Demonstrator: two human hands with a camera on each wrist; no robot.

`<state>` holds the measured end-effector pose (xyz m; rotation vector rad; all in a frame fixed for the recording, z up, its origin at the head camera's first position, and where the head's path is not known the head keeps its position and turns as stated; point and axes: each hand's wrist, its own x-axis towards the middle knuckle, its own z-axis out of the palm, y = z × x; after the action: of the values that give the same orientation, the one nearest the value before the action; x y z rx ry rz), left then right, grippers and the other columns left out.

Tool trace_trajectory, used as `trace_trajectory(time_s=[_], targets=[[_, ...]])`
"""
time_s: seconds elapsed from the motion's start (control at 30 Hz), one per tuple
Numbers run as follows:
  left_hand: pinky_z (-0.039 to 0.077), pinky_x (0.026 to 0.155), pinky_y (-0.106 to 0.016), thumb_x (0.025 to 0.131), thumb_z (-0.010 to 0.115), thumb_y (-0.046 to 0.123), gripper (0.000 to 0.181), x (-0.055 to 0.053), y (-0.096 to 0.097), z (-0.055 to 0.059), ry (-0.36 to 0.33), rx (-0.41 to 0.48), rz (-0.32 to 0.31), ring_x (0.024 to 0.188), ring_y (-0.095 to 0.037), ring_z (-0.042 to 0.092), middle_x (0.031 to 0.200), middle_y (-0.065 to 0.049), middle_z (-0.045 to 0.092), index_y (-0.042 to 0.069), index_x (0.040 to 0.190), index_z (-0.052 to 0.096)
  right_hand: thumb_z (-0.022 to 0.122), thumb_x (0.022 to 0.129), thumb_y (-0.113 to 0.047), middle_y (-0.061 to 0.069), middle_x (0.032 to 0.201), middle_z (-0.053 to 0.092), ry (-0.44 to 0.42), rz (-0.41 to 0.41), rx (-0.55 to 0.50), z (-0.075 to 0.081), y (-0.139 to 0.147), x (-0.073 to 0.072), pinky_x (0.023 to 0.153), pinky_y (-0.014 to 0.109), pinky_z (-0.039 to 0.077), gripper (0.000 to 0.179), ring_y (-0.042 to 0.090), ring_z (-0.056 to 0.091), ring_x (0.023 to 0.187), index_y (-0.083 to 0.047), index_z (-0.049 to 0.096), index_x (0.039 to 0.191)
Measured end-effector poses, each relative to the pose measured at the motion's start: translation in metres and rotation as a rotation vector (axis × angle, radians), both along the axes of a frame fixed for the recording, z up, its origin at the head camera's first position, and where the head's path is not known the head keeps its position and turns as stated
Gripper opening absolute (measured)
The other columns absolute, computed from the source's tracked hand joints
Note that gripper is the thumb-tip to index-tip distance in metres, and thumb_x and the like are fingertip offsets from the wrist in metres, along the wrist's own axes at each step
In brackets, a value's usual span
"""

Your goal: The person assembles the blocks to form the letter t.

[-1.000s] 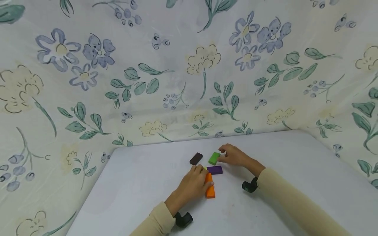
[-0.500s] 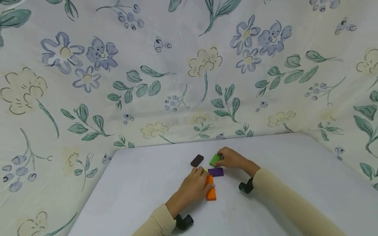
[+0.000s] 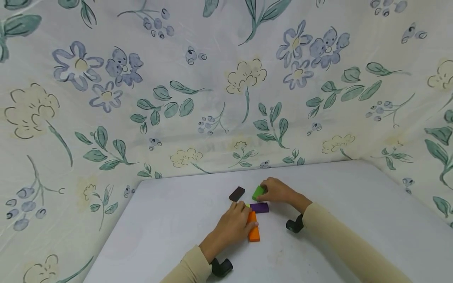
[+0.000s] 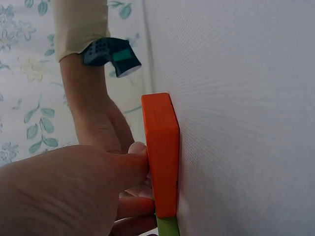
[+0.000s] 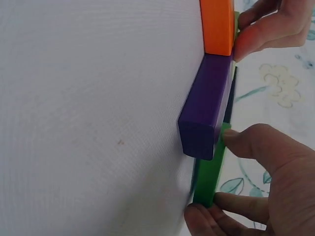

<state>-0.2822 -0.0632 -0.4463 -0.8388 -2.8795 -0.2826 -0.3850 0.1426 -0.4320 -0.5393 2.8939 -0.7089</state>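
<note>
My left hand [image 3: 230,226] grips the orange block [image 3: 254,232], thumb on its side, fingers at its far end. A lime block [image 4: 168,227] meets that end, mostly hidden by the fingers in the head view. Just beyond lies a purple block [image 3: 262,208], flat and crosswise, close to the orange one. Farther back, my right hand [image 3: 278,191] pinches a bright green block [image 5: 209,181] between thumb and fingertips. The green block lies tilted behind the purple one. To its left rests a dark brown block [image 3: 237,193], touched by neither hand.
The blocks lie on a white table [image 3: 170,224] with a flower-printed cloth [image 3: 212,98] hanging behind and at the sides. A black wrist camera [image 3: 221,268] is strapped under the left wrist, another black camera [image 3: 294,225] under the right.
My right hand has come in from the right, and its fingers have gone round the green block. The left hand keeps its hold on the orange block. The head view has shifted slightly.
</note>
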Motion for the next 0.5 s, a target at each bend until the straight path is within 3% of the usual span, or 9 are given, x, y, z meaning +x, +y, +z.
trace_trajectory(time_s=[0.17,0.5], targets=[[0.053,0.090,-0.028,0.096,0.064,0.047,0.051,-0.0023,-0.0007,-0.0014,-0.041,0.013,0.008,0.098,-0.016,0.047,0.116,-0.005,0.058,0.007,0.128,0.065,0.080,0.084,-0.033,0.005,0.100,0.061,0.013,0.012,-0.027,0.0023,0.0012,0.0008,0.081,0.029,0.054,0.055,0.016,0.054,0.088,0.000,0.065,0.126],[0.052,0.091,-0.026,0.097,0.063,0.041,0.050,-0.0056,-0.0041,-0.0014,-0.076,0.011,-0.035,0.101,-0.015,0.045,0.121,-0.004,0.057,0.007,0.134,0.063,0.079,0.084,-0.033,0.005,0.106,0.064,0.046,0.089,-0.062,0.0043,-0.0053,0.0009,0.089,0.032,0.058,0.054,0.016,0.059,0.094,-0.003,0.066,0.127]])
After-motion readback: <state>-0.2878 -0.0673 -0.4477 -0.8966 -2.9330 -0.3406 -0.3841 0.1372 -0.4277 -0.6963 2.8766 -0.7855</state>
